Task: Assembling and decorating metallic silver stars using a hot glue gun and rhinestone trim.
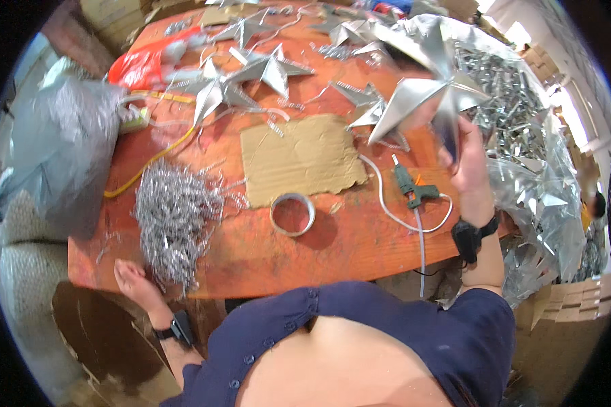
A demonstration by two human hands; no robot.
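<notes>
My right hand [470, 163] is closed on one point of a large silver foil star [448, 81], holding it up over the table's right side. My left hand [134, 283] hovers at the table's near left edge, its fingers loosely bent and apart with nothing visible in them. Just to its right lies a heap of silver tinsel strands [173, 217]. A green hot glue gun [411, 186] with a white cord rests below the raised star. In the middle sit a flat piece of brown cardboard [302, 159] and a roll of tape [273, 218].
More silver stars [275, 71] with tinsel trims lie across the far part of the orange table [360, 258]. A grey plastic bag [68, 142] bulges at the left edge, near a yellow cord [142, 169]. On the right, a clear bag [516, 183] holds many shiny silver pieces.
</notes>
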